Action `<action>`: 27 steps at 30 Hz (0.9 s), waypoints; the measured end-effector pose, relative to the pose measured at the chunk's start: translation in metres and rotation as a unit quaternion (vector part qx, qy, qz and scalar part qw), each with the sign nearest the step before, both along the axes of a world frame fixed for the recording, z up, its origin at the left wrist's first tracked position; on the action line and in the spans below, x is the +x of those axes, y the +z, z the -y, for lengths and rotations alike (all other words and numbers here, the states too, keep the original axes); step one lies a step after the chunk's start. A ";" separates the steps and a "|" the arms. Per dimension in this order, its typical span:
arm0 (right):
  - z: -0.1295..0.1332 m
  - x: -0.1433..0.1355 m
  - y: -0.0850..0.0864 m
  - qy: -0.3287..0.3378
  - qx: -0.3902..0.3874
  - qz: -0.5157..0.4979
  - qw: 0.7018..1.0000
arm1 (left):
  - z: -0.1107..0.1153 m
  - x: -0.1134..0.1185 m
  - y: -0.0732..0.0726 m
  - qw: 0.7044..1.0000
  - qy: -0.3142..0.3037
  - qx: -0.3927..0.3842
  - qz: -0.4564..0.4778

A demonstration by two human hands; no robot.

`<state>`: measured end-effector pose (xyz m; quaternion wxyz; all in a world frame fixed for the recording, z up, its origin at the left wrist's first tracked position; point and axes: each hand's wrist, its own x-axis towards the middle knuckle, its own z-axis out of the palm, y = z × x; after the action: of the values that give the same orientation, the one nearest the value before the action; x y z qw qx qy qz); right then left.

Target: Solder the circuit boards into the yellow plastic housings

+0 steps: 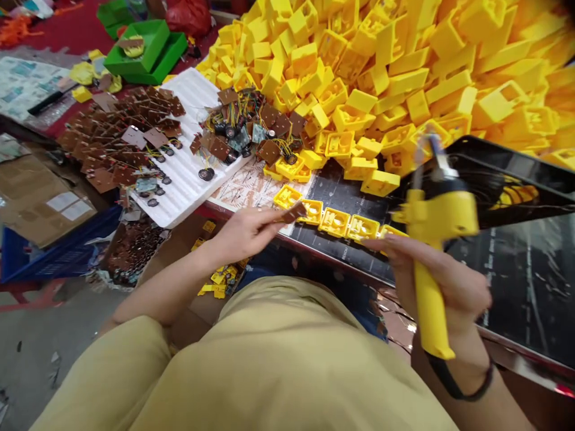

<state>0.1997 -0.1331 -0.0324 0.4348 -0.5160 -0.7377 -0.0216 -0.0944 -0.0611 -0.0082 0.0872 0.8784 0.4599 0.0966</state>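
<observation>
My left hand (pixel 242 236) pinches a small brown circuit board (pixel 294 212) at the left end of a row of open yellow plastic housings (pixel 335 222). The board is just above the housings; whether it touches one I cannot tell. In my right hand (pixel 458 281) is a yellow glue gun (pixel 431 299), gripped around its handle with its blurred nozzle pointing up and away from me. The fingertips of that hand reach close to the right-hand housings of the row. White patches show inside several of these housings.
A large heap of yellow housings (pixel 359 60) covers the table's back. Wired boards with round black parts lie on a white foam sheet (pixel 179 197); more brown boards (pixel 121 131) are piled leftward. A black fan-like frame (pixel 507 161) stands right. Green trays (pixel 144 48) sit far left.
</observation>
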 end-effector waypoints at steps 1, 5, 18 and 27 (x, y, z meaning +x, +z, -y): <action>-0.003 -0.007 0.006 0.050 -0.012 0.001 0.999 | -0.001 0.013 0.001 0.999 -0.039 0.004 -0.006; -0.013 -0.026 0.017 0.142 -0.026 0.030 0.989 | -0.002 0.043 0.010 0.986 -0.161 0.031 -0.039; -0.005 -0.045 0.002 0.019 0.119 0.058 0.991 | 0.022 0.047 -0.025 0.811 -0.031 -0.317 0.491; -0.005 -0.060 0.006 0.057 0.100 0.021 0.993 | 0.024 0.075 -0.016 0.648 0.064 -0.340 0.678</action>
<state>0.1402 -0.1281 -0.0264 0.4687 -0.4267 -0.7692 -0.0811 -0.0199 -0.0855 -0.0245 0.6611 0.4448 0.3280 0.5074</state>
